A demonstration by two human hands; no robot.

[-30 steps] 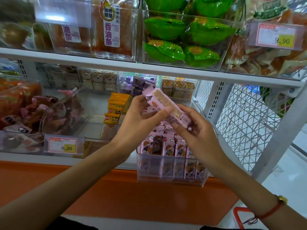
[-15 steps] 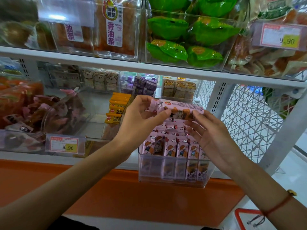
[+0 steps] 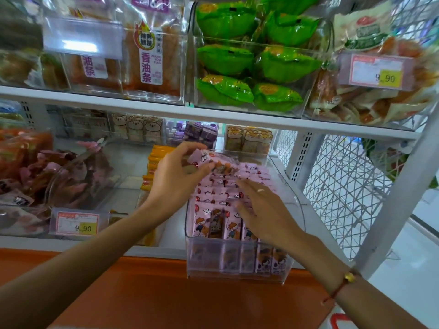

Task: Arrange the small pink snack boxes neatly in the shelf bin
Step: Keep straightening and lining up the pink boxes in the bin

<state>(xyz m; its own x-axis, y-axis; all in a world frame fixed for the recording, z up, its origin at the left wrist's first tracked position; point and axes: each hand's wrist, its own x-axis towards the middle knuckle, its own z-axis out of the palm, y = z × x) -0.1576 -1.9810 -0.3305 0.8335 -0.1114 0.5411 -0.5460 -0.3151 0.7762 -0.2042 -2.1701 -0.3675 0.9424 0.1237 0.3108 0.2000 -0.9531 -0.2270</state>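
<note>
A white metal shop shelf (image 3: pixel 213 115) holds rows of clear bins, with a wire mesh side panel (image 3: pixel 344 186) at the right and an orange ledge (image 3: pixel 166 293) below. The left hand (image 3: pixel 175 176) reaches in over the back of the clear bin (image 3: pixel 237 243), thumb and curled fingers pinching one pink snack box (image 3: pixel 213 160) that lies tilted above the others. The right hand (image 3: pixel 266 212) hovers low over the front rows with fingers stretched out and slightly spread, holding nothing; whether the fingertips touch the boxes cannot be told. A red string bracelet (image 3: pixel 342 286) circles that wrist. The bin is packed with upright pink boxes (image 3: pixel 213 222) in rows, cartoon children printed on their fronts. Beside it to the left stands a stack of orange packets (image 3: pixel 154 167). On the shelf above, one bin holds green packets (image 3: pixel 249 60) and a price tag (image 3: pixel 377 72) reads 9.90.
</note>
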